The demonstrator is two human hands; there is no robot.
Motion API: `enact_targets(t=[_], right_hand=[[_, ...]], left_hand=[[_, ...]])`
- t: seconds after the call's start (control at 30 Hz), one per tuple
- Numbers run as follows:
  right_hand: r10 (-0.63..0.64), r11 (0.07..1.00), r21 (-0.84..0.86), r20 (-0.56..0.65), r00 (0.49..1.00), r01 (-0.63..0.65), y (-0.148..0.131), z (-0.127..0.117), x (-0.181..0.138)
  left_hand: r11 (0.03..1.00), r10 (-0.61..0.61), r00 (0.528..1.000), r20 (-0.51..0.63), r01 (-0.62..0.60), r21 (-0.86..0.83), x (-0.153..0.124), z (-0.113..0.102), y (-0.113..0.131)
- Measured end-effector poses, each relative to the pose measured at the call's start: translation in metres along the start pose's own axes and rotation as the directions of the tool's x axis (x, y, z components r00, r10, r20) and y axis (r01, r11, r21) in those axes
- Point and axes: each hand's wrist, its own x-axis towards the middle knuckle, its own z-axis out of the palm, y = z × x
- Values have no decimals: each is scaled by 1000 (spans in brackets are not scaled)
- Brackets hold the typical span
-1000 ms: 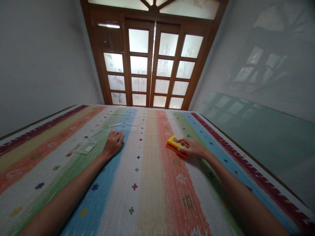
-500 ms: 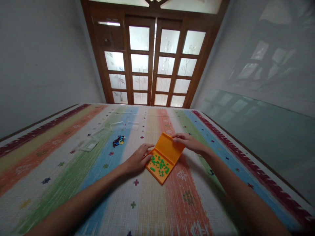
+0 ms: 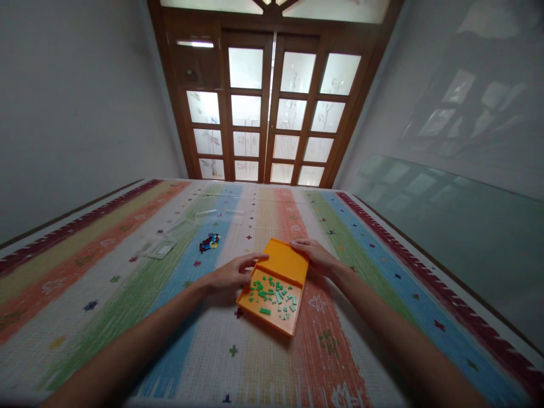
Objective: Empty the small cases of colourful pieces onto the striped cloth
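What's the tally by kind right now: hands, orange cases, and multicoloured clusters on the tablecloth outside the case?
Hands: 2 (left hand, right hand)
Orange case: 1, open
Multicoloured cluster: 1
Total: 4

A striped tablecloth (image 3: 216, 351) spans the lower frame. Clear plastic trays (image 3: 162, 248) and a toy-brick pile (image 3: 209, 242) lie left of centre.

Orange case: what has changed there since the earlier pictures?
The orange case, closed in the right hand a second ago, is now open, showing green pieces, and has moved left and nearer the person. The left hand moved right and took hold of its left side. Clear trays and the small coloured pile stayed put.
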Motion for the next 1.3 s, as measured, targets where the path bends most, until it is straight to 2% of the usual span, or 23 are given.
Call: enact_targets(t=[0.07, 0.17, 0.23, 0.3, 0.4, 0.5, 0.63, 0.7, 0.97, 1.13, 1.23, 1.3], right_hand=[[3, 1000, 13, -39, 999, -2, -1, 5, 3], [86, 992, 104, -82, 993, -78, -3, 10, 4], [140, 976, 179, -62, 988, -127, -4, 10, 2], [148, 971, 196, -31, 989, -139, -1, 8, 0], [145, 981, 132, 4, 989, -144, 6, 6, -2], [131, 986, 97, 36, 991, -134, 12, 5, -2], [91, 993, 71, 73, 993, -97, 16, 3, -2], [84, 993, 74, 73, 994, -89, 17, 2, -2], [72, 994, 77, 48, 996, -76, 23, 3, -3], [77, 992, 93, 60, 995, -82, 23, 3, -4], [78, 992, 98, 64, 995, -84, 24, 2, -5], [72, 991, 106, 57, 996, -78, 25, 2, -4]], left_hand=[[995, -41, 999, -1, 40, -92, -7, -1, 1], [986, -63, 996, -62, 52, -161, -24, -7, 6], [993, -39, 985, -166, 19, -120, -39, -16, 12], [1000, 0, 950, -312, 0, 2, -54, -30, 18], [984, 88, 856, -509, 6, 180, -75, -53, 24], [973, 177, 707, -685, -23, 228, -89, -73, 28], [962, 208, 517, -830, 44, 269, -102, -90, 34], [945, 226, 454, -862, 111, 306, -106, -95, 37], [807, 323, 395, -860, 361, 468, -105, -113, 30], [675, 431, 426, -796, 434, 597, -99, -120, 14], [609, 511, 459, -727, 404, 683, -96, -127, 1], [530, 587, 494, -641, 364, 766, -95, -131, -6]])
